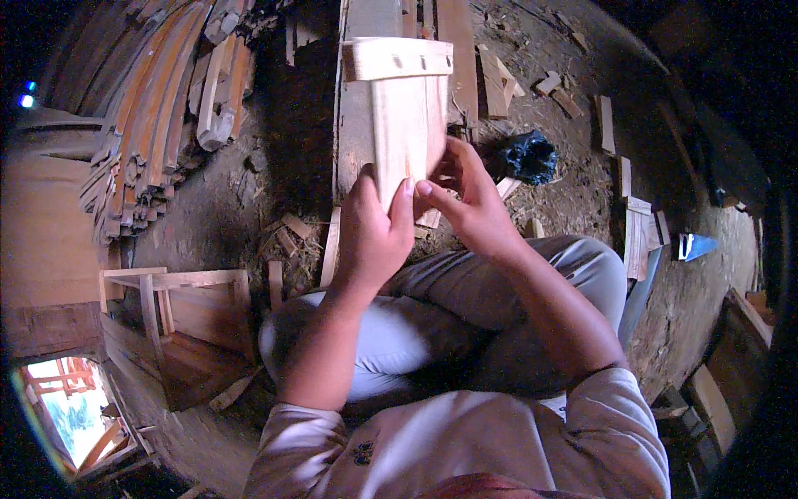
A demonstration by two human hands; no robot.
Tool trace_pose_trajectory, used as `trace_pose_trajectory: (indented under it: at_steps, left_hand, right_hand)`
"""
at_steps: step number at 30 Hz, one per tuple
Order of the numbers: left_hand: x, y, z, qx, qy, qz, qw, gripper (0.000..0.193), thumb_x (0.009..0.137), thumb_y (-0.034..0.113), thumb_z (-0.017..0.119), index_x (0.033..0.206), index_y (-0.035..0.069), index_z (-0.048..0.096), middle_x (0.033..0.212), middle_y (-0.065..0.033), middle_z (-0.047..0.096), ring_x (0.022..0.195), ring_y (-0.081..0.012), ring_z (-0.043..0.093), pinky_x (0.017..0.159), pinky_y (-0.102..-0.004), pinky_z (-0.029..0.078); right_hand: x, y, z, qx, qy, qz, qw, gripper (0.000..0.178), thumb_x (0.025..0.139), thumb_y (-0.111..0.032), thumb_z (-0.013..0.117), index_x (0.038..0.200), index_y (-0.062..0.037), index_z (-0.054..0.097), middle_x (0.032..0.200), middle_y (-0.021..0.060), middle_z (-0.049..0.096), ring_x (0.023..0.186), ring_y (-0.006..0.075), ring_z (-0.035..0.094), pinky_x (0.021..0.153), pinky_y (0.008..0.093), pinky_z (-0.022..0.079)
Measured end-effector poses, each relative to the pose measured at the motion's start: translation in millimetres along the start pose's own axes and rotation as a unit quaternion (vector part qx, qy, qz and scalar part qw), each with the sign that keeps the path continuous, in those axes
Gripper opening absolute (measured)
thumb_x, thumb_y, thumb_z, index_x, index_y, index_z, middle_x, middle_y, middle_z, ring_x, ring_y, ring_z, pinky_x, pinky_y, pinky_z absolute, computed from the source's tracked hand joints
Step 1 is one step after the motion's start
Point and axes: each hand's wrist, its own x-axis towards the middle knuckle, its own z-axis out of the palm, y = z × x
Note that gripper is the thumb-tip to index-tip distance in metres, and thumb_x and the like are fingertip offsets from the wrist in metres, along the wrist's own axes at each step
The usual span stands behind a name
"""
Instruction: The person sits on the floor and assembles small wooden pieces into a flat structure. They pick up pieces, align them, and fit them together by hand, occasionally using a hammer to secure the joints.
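Wooden piece, one, pale, flat, grained; crosspiece with small dark slots across far end; raised over grey-brown plank; long axis near to far, bulk lying far of the fingers; left hand grasping near end at left, thumb on face; right hand grasping near end's right edge, fingers partly hidden; both hands about equally near

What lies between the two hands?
In the head view, the lower end of the pale wooden piece lies between the left hand and right hand.
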Motion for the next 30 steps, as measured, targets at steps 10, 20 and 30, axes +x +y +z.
trace_pose_trajectory:
  at_steps: [10,20,30]
  left_hand:
    - [-17.0,1.2,17.6,-0.01,-0.022,0.152,0.988,0.054,0.082,0.006,0.07,0.128,-0.006,0.044,0.12,-0.0307,0.05,0.113,-0.0504,0.052,0.1,-0.0571,0.045]
    - [-4.4,-4.3,-1.3,-0.265,-0.007,0.051,0.963,0.063,0.098,0.035,0.065,0.138,-0.002,0.035,0.136,-0.0195,0.04,0.131,-0.0291,0.04,0.115,-0.0457,0.028]
    - [4.8,9.4,-22.5,-0.47,-0.043,-0.167,0.866,0.043,0.107,0.042,0.051,0.13,0.006,0.055,0.125,-0.0052,0.06,0.086,-0.0089,0.06,0.061,-0.0218,0.048]
  right_hand:
    - [3.5,-15.3,-8.0,0.209,-0.096,0.022,0.973,0.097,0.079,-0.019,0.089,0.156,-0.0028,0.032,0.148,0.0165,0.053,0.138,0.0309,0.052,0.117,0.0472,0.04]
    - [-7.6,-23.9,-17.5,0.359,-0.147,0.037,0.921,0.107,0.06,-0.033,0.076,0.154,0.003,0.039,0.148,0.0232,0.056,0.135,0.0408,0.055,0.118,0.0518,0.039]
    - [-0.3,1.1,-36.7,0.475,-0.277,0.036,0.834,0.123,0.043,-0.031,0.087,0.152,0.0037,0.041,0.145,0.0256,0.058,0.13,0.0449,0.058,0.114,0.0572,0.044]
